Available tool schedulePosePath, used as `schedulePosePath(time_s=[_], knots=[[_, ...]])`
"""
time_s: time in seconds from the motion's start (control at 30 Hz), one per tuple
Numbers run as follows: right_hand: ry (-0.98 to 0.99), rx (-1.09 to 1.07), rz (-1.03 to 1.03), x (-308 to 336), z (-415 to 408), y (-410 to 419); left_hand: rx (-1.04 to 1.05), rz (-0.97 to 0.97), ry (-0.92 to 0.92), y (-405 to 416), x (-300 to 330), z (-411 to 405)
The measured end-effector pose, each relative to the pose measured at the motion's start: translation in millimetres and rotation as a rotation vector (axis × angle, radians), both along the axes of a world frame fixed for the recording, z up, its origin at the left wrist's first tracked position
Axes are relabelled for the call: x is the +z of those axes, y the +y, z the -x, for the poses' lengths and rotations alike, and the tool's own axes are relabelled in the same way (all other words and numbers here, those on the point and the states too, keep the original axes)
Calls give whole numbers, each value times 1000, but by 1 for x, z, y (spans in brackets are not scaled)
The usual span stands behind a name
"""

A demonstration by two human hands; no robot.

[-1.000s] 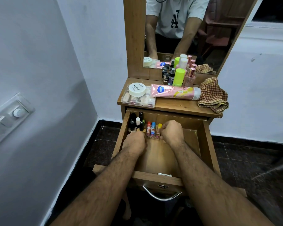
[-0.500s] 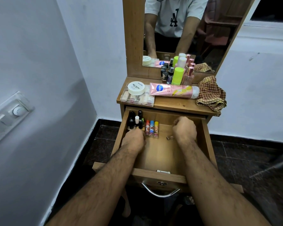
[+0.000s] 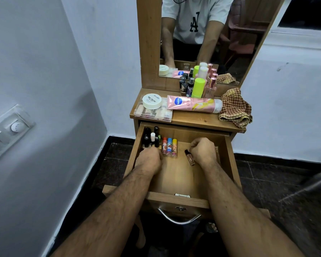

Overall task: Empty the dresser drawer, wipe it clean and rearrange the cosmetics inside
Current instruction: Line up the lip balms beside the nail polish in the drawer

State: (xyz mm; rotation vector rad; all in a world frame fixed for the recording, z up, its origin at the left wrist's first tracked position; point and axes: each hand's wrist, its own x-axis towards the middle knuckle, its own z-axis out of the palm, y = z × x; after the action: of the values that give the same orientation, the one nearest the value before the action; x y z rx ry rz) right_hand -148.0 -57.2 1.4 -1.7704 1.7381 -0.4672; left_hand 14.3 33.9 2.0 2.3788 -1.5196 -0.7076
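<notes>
Both hands reach into the pulled-out wooden drawer of a laminate dresser. The left hand, fingers curled and hidden, rests near dark round-capped nail polish bottles in the far left corner; whether it holds anything cannot be told. The right hand pinches a slim rose-gold tube. Three cylindrical lip balms lie side by side between the hands.

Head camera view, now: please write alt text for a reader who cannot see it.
A person's two hands reach into an open wooden dresser drawer: the right hand holds a small rose-gold tube, and the left hand rests by a row of three coloured lip balms and dark nail polish bottles. More cosmetics and a checked cloth lie on the dresser top.
</notes>
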Motion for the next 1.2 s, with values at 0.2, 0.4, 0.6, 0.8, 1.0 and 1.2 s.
schedulePosePath(time_s=[0.2,0.4,0.6,0.8,1.0,1.2], knots=[[147,34,-159,1,7,6,2,1,-5,0,0,0],[47,-8,-98,-7,-10,8,10,-4,3,-2,0,1],[-101,43,-40,-10,-24,5,26,-27,1,-2,1,1],[-118,59,-84,-16,-21,0,22,-30,3,-1,2,1],[-121,100,-188,-19,-22,-2,16,-31,-6,0,4,2],[-25,111,-84,-22,-25,0,18,-45,-4,0,7,3]])
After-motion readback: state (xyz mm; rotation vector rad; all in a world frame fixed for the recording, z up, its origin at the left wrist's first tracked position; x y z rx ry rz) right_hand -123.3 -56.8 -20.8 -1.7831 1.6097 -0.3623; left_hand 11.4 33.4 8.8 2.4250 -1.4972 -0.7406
